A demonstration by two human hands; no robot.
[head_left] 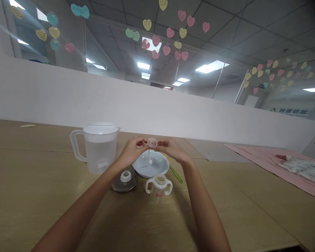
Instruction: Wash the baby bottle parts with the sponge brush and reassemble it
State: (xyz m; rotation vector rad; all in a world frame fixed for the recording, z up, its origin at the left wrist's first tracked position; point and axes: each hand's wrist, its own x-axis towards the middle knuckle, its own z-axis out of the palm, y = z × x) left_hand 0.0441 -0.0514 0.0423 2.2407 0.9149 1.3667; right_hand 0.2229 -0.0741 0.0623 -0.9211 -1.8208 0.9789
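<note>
My left hand (pixel 136 147) and my right hand (pixel 172 148) pinch a small round clear baby bottle nipple (pixel 152 142) from either side. A thin white straw (pixel 149 154) with a weighted ball at its end hangs beneath it, over a white bowl (pixel 141 169). Nearer to me stands an uncapped clear baby bottle (pixel 157 194) with two white handles. Left of that bottle, a white collar ring (pixel 125 176) rests on a dark, shiny round dish (pixel 124 187). A green-handled brush or utensil (pixel 175 174) lies beside the bowl, its far end hidden behind my right hand.
A clear lidded pitcher (pixel 101 154) of water stands close to my left hand. On the right, a pink cloth (pixel 254 154) carries a folded patterned fabric (pixel 304 168). The wooden table (pixel 52 189) meets a white wall (pixel 68 94) under a window with heart-shaped notes.
</note>
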